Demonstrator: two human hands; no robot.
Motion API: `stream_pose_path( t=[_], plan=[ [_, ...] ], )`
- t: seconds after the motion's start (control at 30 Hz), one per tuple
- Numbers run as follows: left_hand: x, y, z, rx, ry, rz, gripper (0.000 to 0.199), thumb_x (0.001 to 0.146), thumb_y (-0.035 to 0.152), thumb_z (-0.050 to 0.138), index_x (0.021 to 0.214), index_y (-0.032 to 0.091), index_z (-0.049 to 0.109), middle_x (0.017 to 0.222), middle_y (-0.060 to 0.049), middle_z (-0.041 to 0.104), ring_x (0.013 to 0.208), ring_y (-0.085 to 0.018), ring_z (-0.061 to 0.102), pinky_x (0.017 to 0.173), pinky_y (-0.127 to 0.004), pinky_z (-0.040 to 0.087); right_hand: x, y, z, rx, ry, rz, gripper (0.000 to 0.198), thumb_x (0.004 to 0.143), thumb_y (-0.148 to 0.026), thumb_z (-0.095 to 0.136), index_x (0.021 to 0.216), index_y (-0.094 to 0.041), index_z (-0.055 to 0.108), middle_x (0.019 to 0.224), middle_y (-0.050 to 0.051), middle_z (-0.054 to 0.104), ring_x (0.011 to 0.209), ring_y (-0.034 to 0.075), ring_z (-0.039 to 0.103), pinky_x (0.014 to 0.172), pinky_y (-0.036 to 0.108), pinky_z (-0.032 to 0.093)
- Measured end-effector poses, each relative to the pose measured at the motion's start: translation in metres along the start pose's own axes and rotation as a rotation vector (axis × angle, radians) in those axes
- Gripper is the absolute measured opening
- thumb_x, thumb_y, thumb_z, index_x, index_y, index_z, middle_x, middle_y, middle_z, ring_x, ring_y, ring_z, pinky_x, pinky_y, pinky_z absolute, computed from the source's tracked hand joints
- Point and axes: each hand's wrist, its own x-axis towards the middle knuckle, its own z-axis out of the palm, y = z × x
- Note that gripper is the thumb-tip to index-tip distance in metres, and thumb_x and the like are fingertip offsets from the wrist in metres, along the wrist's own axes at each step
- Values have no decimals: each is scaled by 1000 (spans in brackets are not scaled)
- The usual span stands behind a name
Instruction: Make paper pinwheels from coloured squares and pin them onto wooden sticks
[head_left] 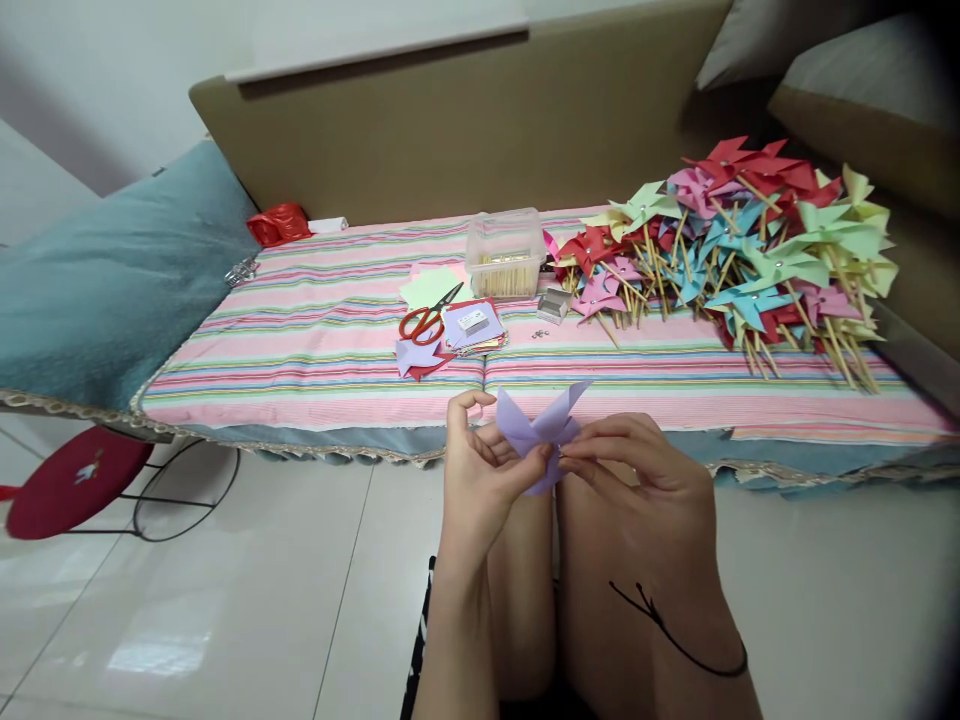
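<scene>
Above my knees, my left hand (487, 470) grips a purple paper pinwheel (534, 428) with its blades folded inward, the thumb pressing near the middle. From the other side, the fingertips of my right hand (652, 470) are pinched together at the pinwheel's centre. Whatever small thing lies between them is too tiny to make out. On the striped cover beyond are a few small metal pins (540, 333) beside an opened little box (553, 305). Scissors with orange handles (424, 322) lie by stacked paper squares (487, 335) and a cut purple piece (416, 355).
Many finished pinwheels on sticks (780, 260) are heaped at the right. A clear plastic box (506, 255) holds thin wooden sticks. At the left are a red plastic bag (279, 225), a blue cushion (120, 270) and a red stool (79, 480).
</scene>
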Motion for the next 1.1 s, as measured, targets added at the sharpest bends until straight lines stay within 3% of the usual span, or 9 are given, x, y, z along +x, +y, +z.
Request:
stream_pose_path(
  t=[0.17,0.87,1.1],
  plan=[
    [-5,7,3,7,-17,21,56,66,13,75,102,26,34,71,4,70,58,-10,64,58,-19,50,-3,-1,-1,1,17,56,9,77,-25,74,78,-33,76,80,2,60,82,21,57,72,37,47],
    [-5,7,3,30,-16,62,56,67,12,75,102,27,34,69,6,69,56,-9,64,57,-17,49,-2,-1,1,40,21,61,9,76,-23,75,77,-32,75,81,1,60,83,21,56,78,38,44],
    [-4,7,0,57,-63,74,58,66,14,75,102,26,32,71,5,70,58,-9,65,56,-17,50,-3,-2,2,221,-36,243,8,74,-22,76,74,-29,75,87,2,56,90,20,55,83,38,44]
  ],
)
